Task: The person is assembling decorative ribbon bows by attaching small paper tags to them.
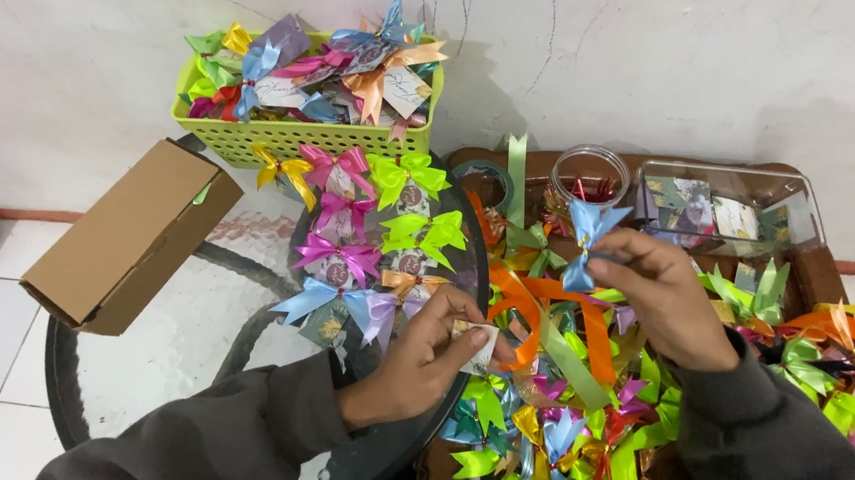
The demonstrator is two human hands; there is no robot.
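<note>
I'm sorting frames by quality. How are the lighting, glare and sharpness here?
Head view: soft, even light, with faint shadows on the wall behind the green basket; mild reflections on the glass table; right hand and light blue bow slightly soft.

left hand (pixel 419 360): pinches a small card (pixel 475 346) between thumb and fingers, near centre
right hand (pixel 660 291): holds up a light blue ribbon bow (pixel 583 243) by its knot
heap of ribbon bows (pixel 575 421): loose, many colours, under the right hand
green basket (pixel 284 138): far left, full of finished bows (with tags)
cardboard box (pixel 127 239): left, lying open-ended
glass jar (pixel 590 173): far, right of centre
</note>
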